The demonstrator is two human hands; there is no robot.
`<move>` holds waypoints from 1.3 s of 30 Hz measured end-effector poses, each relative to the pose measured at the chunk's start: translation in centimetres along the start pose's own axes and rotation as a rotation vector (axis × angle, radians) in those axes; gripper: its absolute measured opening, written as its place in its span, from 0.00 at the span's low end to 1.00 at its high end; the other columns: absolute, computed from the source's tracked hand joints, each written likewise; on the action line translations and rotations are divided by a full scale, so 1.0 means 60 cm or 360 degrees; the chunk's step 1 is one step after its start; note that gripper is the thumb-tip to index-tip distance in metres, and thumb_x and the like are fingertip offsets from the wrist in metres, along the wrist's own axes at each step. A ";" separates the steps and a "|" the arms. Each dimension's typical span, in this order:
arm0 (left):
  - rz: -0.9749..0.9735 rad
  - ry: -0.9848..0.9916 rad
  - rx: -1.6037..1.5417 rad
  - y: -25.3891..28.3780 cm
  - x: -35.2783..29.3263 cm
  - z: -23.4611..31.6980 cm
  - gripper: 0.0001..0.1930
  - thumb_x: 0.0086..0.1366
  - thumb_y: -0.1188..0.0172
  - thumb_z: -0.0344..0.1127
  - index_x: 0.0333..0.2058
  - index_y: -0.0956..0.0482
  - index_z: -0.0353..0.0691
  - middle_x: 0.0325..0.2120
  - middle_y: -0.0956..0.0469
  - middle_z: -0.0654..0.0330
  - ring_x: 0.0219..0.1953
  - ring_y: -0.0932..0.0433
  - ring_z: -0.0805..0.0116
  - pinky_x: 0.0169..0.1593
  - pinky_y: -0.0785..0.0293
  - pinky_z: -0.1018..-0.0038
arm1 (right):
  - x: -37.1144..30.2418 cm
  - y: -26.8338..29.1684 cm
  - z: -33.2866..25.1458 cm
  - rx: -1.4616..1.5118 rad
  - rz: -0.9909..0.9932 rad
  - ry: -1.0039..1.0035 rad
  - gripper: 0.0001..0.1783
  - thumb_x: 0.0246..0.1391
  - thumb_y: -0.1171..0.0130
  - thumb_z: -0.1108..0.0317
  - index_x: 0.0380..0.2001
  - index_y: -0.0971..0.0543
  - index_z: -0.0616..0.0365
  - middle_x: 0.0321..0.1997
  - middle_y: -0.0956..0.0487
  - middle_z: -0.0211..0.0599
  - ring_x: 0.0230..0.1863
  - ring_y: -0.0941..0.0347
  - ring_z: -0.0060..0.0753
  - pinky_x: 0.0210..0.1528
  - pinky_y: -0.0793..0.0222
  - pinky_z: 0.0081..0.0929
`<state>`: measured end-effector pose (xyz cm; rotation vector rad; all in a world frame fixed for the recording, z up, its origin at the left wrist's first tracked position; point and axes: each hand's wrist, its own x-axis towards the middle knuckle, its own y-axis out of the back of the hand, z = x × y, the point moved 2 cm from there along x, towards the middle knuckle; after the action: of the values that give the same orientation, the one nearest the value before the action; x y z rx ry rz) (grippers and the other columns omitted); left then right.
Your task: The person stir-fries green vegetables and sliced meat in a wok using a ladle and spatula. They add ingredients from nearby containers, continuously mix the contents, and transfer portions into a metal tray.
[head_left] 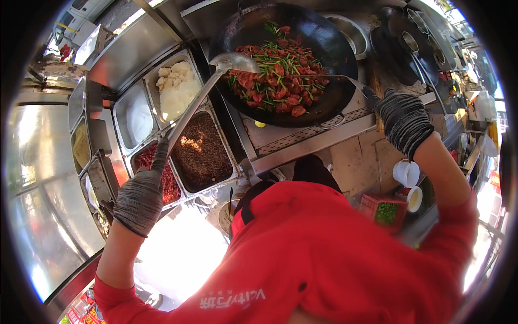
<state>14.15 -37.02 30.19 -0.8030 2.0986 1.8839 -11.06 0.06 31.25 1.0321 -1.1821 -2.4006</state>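
Note:
A large dark wok (334, 51) holds reddish pieces of meat (294, 100) mixed with green stalks (270, 60). My left hand (141, 195), in a grey knitted glove, is closed round the handle of a long metal ladle (236, 61). The ladle's bowl hangs over the left part of the wok, by the meat. At the wok's right side, my gloved right hand (403, 120) grips a long-handled metal cooking tool (353, 81). Its thin shaft reaches over the rim into the meat, which hides its far end.
Left of the wok, metal trays hold dark brown seasoning (199, 156), red chopped pieces (170, 181), white powder (135, 121) and pale lumps (177, 81). A metal pot (350, 35) stands beyond the wok. White tubs (406, 173) and a red crate (382, 209) sit low at the right.

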 end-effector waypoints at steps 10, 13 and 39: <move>0.0016 -0.0326 0.0025 -0.111 0.179 0.116 0.39 0.60 0.53 0.25 0.69 0.57 0.47 0.28 0.20 0.47 0.26 0.19 0.56 0.28 0.24 0.58 | 0.182 -0.088 -0.085 0.0519 -0.0103 -0.0177 0.16 0.60 0.54 0.67 0.47 0.24 0.62 0.36 0.18 0.45 0.39 0.20 0.43 0.37 0.27 0.41; -0.0041 -0.0185 0.0005 -0.115 0.168 0.124 0.39 0.61 0.53 0.26 0.69 0.57 0.49 0.26 0.21 0.48 0.27 0.19 0.54 0.29 0.24 0.58 | 0.142 -0.103 0.012 0.0089 0.0083 0.0112 0.22 0.59 0.53 0.70 0.57 0.31 0.59 0.37 0.20 0.47 0.37 0.21 0.43 0.35 0.27 0.39; 0.0976 0.0331 -0.3605 0.117 0.213 0.440 0.10 0.61 0.40 0.32 0.40 0.28 0.37 0.14 0.32 0.66 0.11 0.34 0.76 0.13 0.36 0.80 | 0.226 -0.558 0.181 0.1564 0.0425 -0.0783 0.20 0.57 0.41 0.62 0.49 0.25 0.63 0.45 0.22 0.45 0.46 0.26 0.41 0.51 0.32 0.33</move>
<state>-5.38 -14.52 25.54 -0.3424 -0.9704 3.8596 -26.12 20.41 3.26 0.3857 -2.6060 -1.8584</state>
